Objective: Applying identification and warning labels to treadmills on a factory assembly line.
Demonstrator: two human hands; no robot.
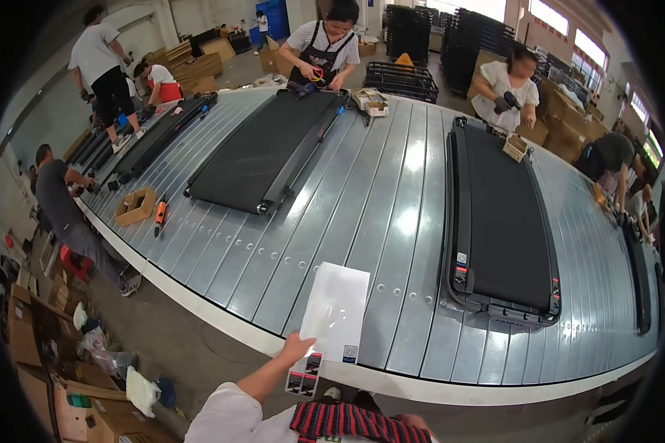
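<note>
My left hand (297, 347) is closed, thumb on top, on the edge of a white sheet (338, 310) above the near table edge. The sheet has a glossy patch and a small dark blue square label at its lower corner. Below the hand hangs a card of red-and-black stickers (303, 375), apparently in the same grip. A red-and-black striped piece (358, 422) lies across the front of my body. At its right end a bit of skin (414, 421) shows, perhaps my right hand; its fingers are hidden.
Black treadmill decks lie on the slatted metal conveyor table (362, 221), one at right (506, 221), another left of centre (266, 148). An orange power tool (159, 215) sits beside a cardboard box (135, 207). Several co-workers stand around; one person stands on the table at far left.
</note>
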